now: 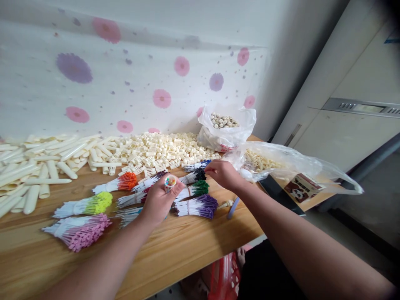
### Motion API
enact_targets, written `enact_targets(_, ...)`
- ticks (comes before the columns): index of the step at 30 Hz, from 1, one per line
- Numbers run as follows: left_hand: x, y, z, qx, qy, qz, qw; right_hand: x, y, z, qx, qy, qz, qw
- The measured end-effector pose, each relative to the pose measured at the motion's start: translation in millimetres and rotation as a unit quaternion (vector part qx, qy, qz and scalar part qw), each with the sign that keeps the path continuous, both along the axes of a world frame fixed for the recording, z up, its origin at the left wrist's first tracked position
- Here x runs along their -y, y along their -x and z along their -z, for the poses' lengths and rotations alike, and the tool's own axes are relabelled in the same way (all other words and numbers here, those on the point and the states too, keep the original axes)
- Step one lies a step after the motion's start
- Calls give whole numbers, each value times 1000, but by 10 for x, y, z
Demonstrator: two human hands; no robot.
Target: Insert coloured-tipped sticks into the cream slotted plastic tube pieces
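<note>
Apparently, picking from the black bundle (196,176) or blue bundle (197,166) is the step in hand; the next move seems to call for a fine pinch; the left hand (158,198) has its grip around a white tube (168,188), coloured tips (170,181) inside; the right hand (226,173) bends just beside those bundles; whether it holds anything I cannot tell.

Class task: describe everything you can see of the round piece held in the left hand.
The round piece is small, with a pale, ring-shaped rim, and looks like plastic. Its visible end is open and faces the camera; inside show tiny bits of several colours, orange and blue among them, too small to make out singly. The left hand is closed around it, above the wooden table, and hides the rest of its body, so its length cannot be told. The right hand is apart from it.
</note>
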State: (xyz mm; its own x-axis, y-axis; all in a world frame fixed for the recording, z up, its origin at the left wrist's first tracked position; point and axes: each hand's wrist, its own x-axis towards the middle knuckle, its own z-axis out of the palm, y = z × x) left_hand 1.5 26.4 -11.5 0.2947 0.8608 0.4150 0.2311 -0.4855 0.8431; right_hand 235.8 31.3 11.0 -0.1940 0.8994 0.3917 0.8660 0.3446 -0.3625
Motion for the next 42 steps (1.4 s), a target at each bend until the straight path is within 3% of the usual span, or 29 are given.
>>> enact_targets(4,-31,9,17,-75,7,-70,995,-237,43,110,58,27,-2,998)
enact_targets(11,-214,94,102,-153,-80,-77,982,-378,55,184,130,70,-16,989)
enact_targets(15,-316,87,123,-192,-124,-38,973,-363,70,190,135,66,-16,989)
enact_targets(18,-361,32,133,-271,-155,-11,950,-352,83,195,122,58,-16,991)
enact_targets(21,-380,-12,160,-347,-143,11,927,-347,70,199,104,51,-14,993)
enact_targets(25,-388,-11,192,-378,-128,14,917,-322,-66,128,78,34,8,996)
enact_targets(28,-372,23,173,-359,-138,14,923,-223,-208,-15,51,5,31,998)
enact_targets(30,-320,46,114,-298,-136,2,945,-89,-237,-123,32,-13,23,999)
enact_targets(33,-155,49,-45,-168,-84,-6,982,191,-116,-247,11,-32,-78,996)
enact_targets(36,57,0,-216,-148,53,73,985,467,115,-324,5,-33,-187,982)
enact_targets(39,209,-62,-296,-128,119,136,975,641,297,-364,-9,-29,-210,977)
enact_targets(42,267,-97,-275,-68,151,177,970,697,367,-346,-46,-45,-211,975)
